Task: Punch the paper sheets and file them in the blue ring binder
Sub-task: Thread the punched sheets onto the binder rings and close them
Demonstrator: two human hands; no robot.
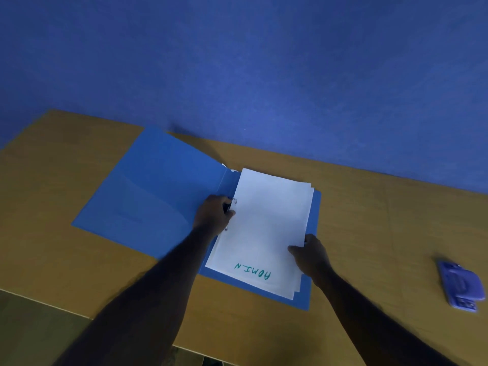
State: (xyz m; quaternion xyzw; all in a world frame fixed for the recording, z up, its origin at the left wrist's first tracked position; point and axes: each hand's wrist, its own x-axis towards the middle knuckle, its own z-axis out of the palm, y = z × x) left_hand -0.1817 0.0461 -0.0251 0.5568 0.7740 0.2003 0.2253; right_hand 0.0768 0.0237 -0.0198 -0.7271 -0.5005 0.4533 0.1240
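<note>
The blue ring binder (148, 196) lies open on the wooden table (66, 260), its front cover spread to the left. A stack of white paper sheets (266, 223) rests on its right half; the top sheet bears green handwriting, "ADMIN", upside down to me. My left hand (214, 215) sits at the binder's spine, fingers curled around the metal ring mechanism (233, 200) at the sheets' left edge. My right hand (310, 253) pinches the lower right edge of the stack, thumb on top.
A purple hole punch (460, 285) lies on the table far right, near the frame's edge. A blue wall (237, 62) stands right behind the table. The table's near edge runs along the bottom left, with floor below it.
</note>
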